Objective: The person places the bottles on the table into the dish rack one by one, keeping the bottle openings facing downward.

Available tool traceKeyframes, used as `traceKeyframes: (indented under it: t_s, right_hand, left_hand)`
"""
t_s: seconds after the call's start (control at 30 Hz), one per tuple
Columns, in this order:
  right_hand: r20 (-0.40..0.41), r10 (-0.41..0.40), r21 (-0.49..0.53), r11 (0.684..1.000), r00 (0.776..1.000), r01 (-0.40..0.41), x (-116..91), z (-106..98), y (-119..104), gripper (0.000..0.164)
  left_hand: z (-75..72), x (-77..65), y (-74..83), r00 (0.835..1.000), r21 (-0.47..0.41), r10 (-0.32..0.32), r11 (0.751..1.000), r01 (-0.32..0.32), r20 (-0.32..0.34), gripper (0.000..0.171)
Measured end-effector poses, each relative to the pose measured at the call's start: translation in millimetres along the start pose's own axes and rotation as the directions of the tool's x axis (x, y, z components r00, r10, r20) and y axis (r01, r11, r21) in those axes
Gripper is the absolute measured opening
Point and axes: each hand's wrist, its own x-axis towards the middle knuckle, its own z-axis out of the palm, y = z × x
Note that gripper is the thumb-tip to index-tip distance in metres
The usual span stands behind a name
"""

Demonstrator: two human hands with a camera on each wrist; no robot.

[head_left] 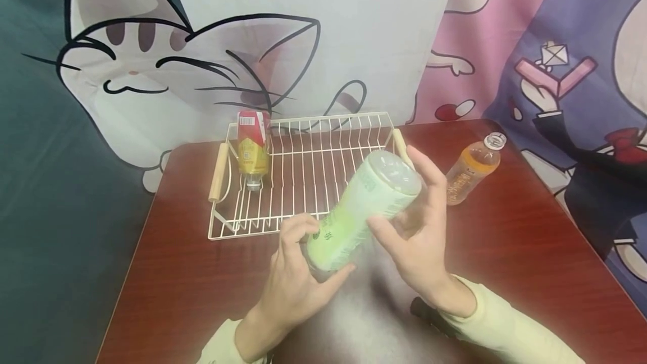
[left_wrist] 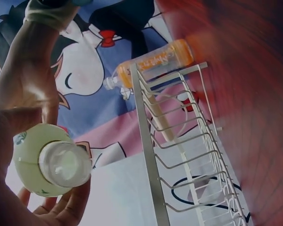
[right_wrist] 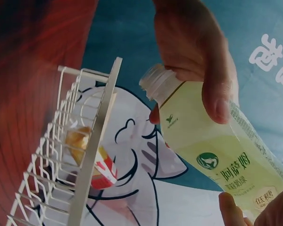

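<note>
A pale green drink bottle [head_left: 361, 212] is held in both hands above the front of the table, tilted with its base up to the right and its neck down to the left. My left hand [head_left: 293, 274] grips the shoulder end, its thumb lying along the label in the right wrist view. The right hand [head_left: 422, 235] holds the base end between thumb and fingers. In the left wrist view the clear neck [left_wrist: 66, 164] points at the camera. The same bottle's printed label [right_wrist: 226, 165] shows in the right wrist view.
Behind the hands is a white wire dish rack [head_left: 303, 221] with wooden handles. A red and yellow bottle [head_left: 254, 148] stands neck down at its left end. To the right, an orange drink bottle [head_left: 472, 170] is upright on the red-brown table [head_left: 525, 251]. Cartoon-printed cloth hangs behind.
</note>
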Motion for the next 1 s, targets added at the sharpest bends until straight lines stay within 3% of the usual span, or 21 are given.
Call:
traceKeyframes:
  t_s: [0.17, 0.43, 0.63, 0.73, 0.9, 1.0]
  right_hand:
    - [0.065, -0.141, -0.178, 0.972, 0.988, 0.150, 10, 10, 8, 0.088]
    - [0.135, -0.179, -0.354, 0.910, 0.974, 0.217, 15, 14, 15, 0.085]
    - [0.157, -0.162, -0.352, 0.912, 0.974, 0.209, 18, 16, 18, 0.079]
    - [0.174, -0.134, -0.342, 0.921, 0.976, 0.188, 21, 18, 21, 0.074]
    - [0.170, -0.125, -0.374, 0.910, 0.978, 0.181, 27, 18, 29, 0.074]
    - [0.157, -0.127, -0.383, 0.906, 0.979, 0.179, 35, 19, 32, 0.074]
  left_hand:
    - [2.0, -0.6, 1.4, 0.999, 0.028, -0.051, 0.998, 0.051, -0.003, 0.082]
    - [-0.6, -1.5, 5.5, 0.994, 0.033, -0.110, 0.993, 0.109, 0.018, 0.088]
    - [-9.3, -0.4, 5.2, 0.992, 0.012, -0.107, 0.994, 0.106, 0.065, 0.093]
    - [-16.5, -0.7, 3.1, 0.990, 0.024, -0.119, 0.993, 0.117, 0.073, 0.086]
    - [-33.8, 1.9, -4.7, 0.984, 0.138, -0.164, 0.979, 0.153, 0.071, 0.075]
    - [-51.5, 3.9, -17.6, 0.963, 0.244, -0.264, 0.939, 0.243, 0.057, 0.066]
